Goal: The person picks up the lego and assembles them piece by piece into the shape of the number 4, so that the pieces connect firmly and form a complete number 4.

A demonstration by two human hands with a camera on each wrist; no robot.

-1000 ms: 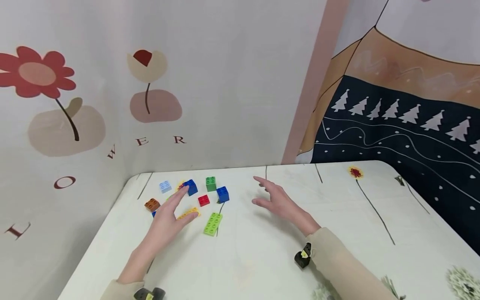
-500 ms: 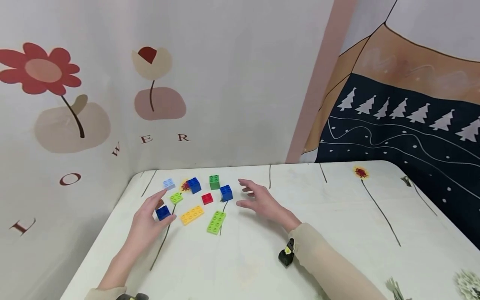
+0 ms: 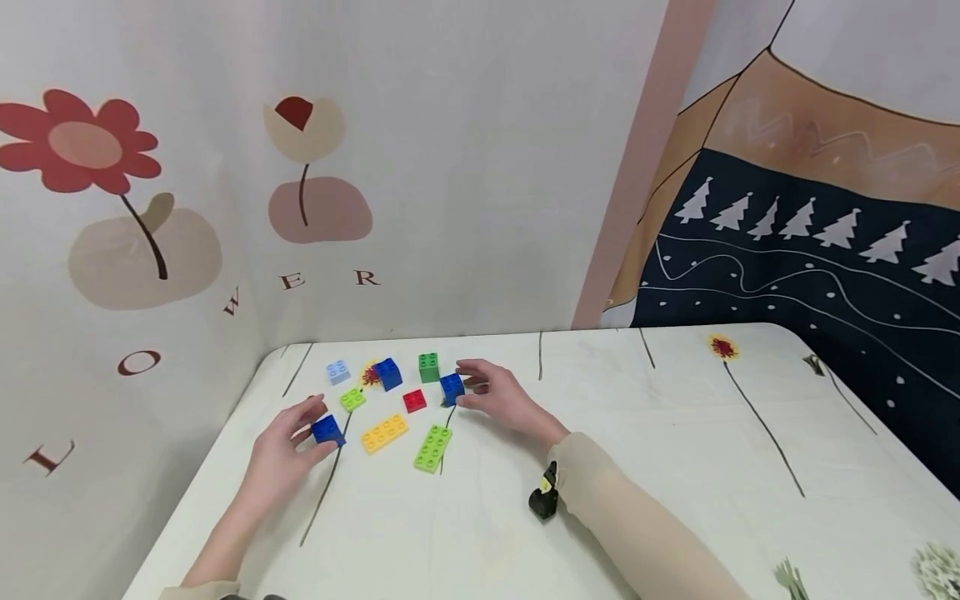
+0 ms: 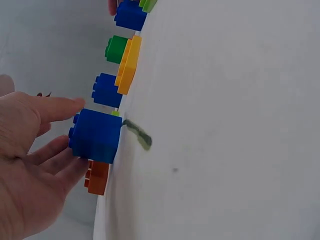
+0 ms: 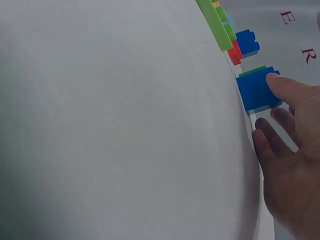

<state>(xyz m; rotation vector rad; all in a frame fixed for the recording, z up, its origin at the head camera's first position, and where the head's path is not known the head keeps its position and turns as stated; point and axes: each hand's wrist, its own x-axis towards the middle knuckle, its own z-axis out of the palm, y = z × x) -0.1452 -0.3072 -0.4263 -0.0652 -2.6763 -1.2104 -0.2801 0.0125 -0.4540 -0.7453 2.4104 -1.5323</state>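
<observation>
A blue building brick [image 3: 327, 430] at the table's left sits between the thumb and fingers of my left hand [image 3: 279, 454]. In the left wrist view the thumb lies close to this blue brick [image 4: 97, 135], its fingers loosely bent behind it; firm contact cannot be told. My right hand [image 3: 498, 396] reaches another blue brick [image 3: 452, 388] from the right. Its thumb overlaps that blue brick [image 5: 257, 90] in the right wrist view, while the other fingers stay apart from it. A brown brick [image 4: 98, 177] shows beside the left hand's brick; the left hand hides it from the head view.
Between the hands lie a yellow brick [image 3: 385, 433], a long lime brick [image 3: 432, 449], a red brick [image 3: 414, 401] and a small lime brick [image 3: 352, 399]. Farther back are light blue [image 3: 337, 372], blue [image 3: 387, 374] and green [image 3: 428, 367] bricks. A printed curtain [image 3: 465, 167] hangs behind the table.
My left hand has drawn back left and come down around the near blue brick. The right hand has moved left to the other blue brick. The bricks look unmoved.
</observation>
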